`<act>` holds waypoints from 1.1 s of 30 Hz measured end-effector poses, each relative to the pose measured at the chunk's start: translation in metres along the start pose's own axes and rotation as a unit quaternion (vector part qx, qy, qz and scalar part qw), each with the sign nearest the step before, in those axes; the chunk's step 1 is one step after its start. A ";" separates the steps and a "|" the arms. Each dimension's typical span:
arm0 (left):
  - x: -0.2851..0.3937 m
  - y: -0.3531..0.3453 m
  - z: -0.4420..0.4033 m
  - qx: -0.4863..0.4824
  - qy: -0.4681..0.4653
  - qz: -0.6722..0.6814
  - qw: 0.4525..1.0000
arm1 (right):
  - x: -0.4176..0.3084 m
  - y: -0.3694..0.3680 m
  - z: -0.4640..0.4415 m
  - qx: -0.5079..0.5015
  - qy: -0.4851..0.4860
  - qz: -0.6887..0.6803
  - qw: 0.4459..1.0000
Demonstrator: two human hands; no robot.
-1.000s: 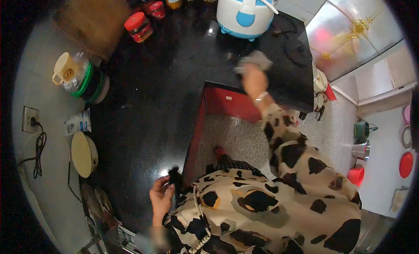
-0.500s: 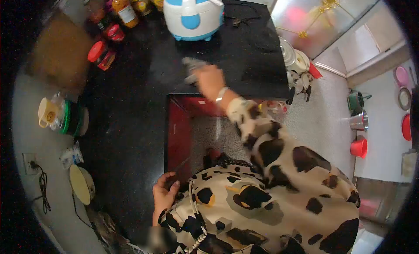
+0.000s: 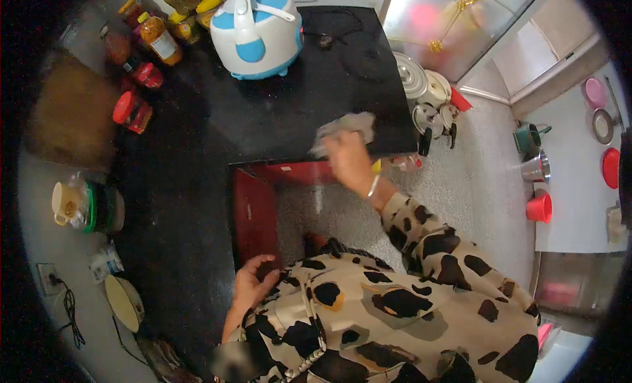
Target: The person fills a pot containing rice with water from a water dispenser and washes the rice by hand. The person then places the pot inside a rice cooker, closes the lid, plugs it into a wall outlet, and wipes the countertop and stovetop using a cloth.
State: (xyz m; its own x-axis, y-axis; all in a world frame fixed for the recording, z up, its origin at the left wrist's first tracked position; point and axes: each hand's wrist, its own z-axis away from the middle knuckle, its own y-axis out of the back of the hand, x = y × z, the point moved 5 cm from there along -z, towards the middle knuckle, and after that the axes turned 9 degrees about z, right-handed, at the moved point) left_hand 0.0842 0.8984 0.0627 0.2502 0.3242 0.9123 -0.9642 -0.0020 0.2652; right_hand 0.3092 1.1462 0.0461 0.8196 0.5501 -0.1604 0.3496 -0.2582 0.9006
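Observation:
My right hand (image 3: 349, 160) presses a crumpled grey cloth (image 3: 359, 125) onto the black countertop (image 3: 178, 179), close to its front edge. A bracelet circles that wrist. Down by the counter's inner edge, my left hand (image 3: 253, 285) is held near my body with its fingers loosely curved and apart, holding nothing. A white and blue rice cooker (image 3: 230, 47) stands on the counter beyond the cloth.
Jars and bottles, among them a red-lidded jar (image 3: 133, 111), line the back left. A pale yellow bowl (image 3: 124, 302) leans by the wall. Lidded pots (image 3: 411, 77) stand right of the counter. Below the counter's inner edge is a red panel (image 3: 255, 212).
My right hand has slid the cloth to the right along the counter, and the cloth is more spread out. The camera view has shifted a little. My left hand stays near the same spot.

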 end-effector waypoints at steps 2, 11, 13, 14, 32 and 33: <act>0.011 -0.004 0.001 -0.039 0.061 -0.014 0.997 | -0.026 -0.003 -0.016 -0.010 0.079 -0.152 0.985; -0.041 0.035 0.020 0.019 0.030 0.020 0.999 | 0.115 -0.009 -0.044 0.010 -0.219 0.118 0.969; -0.044 0.039 0.022 0.029 0.074 0.067 0.995 | 0.087 -0.016 -0.036 -0.009 -0.146 0.092 0.985; -0.040 0.041 0.021 0.024 0.075 0.069 0.994 | 0.059 -0.016 -0.030 -0.014 -0.098 0.071 0.993; 0.108 -0.020 -0.151 -0.049 -0.164 -0.076 0.982 | 0.191 0.017 -0.049 0.006 -0.142 0.149 0.979; 0.127 -0.033 -0.176 -0.052 -0.165 -0.070 0.983 | 0.180 0.015 -0.050 0.008 -0.102 0.121 0.987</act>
State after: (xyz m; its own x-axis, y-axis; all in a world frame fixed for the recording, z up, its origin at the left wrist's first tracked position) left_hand 0.1323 1.1058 0.1146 0.3798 -0.0091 0.9250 -0.9177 0.1224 0.3780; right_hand 0.4390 1.2810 0.0513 0.9537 0.3001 -0.0205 0.1382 -0.3766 0.9160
